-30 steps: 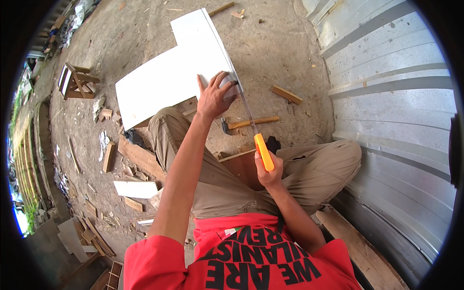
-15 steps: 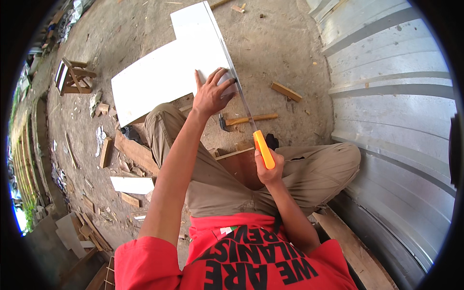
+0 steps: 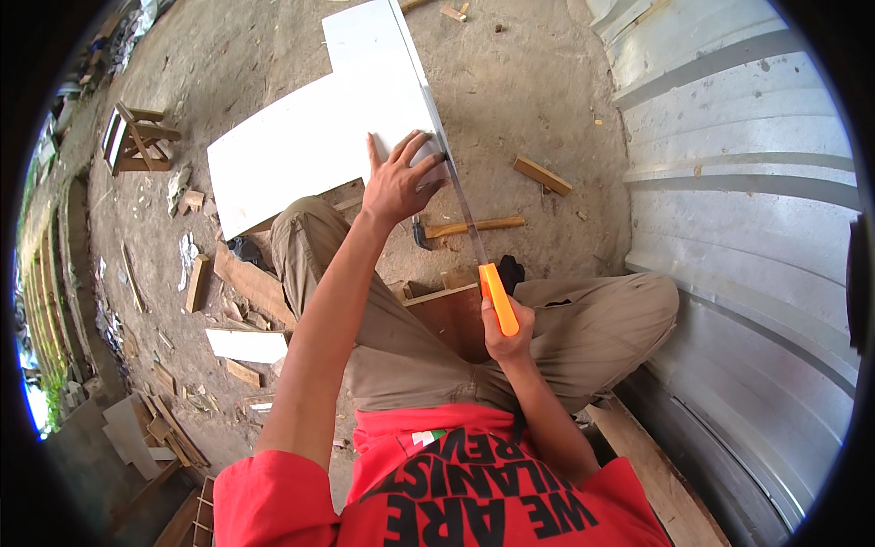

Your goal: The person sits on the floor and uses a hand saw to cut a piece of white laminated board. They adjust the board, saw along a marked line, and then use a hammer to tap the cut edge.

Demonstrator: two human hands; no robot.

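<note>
My right hand (image 3: 510,334) is closed round the orange handle of a hand saw (image 3: 498,299). Its thin blade runs away from me along the right edge of a white board (image 3: 301,141). Fingers spread, my left hand (image 3: 401,179) presses down on the board close beside the blade. The board is notched at its far left and reaches out over the ground in front of my knees. Just beyond my lap, a hammer (image 3: 474,227) with a wooden handle lies on the ground, partly behind the blade.
A short wooden block (image 3: 541,175) lies right of the saw. Corrugated metal sheeting (image 3: 738,210) walls off the right side. At the left stand a small wooden stool (image 3: 138,139) and scattered offcuts, including a white strip (image 3: 246,345). A brown board (image 3: 454,314) sits between my legs.
My right hand has drawn the saw back toward me, so its handle sits lower. The left hand stays in place on the white board.
</note>
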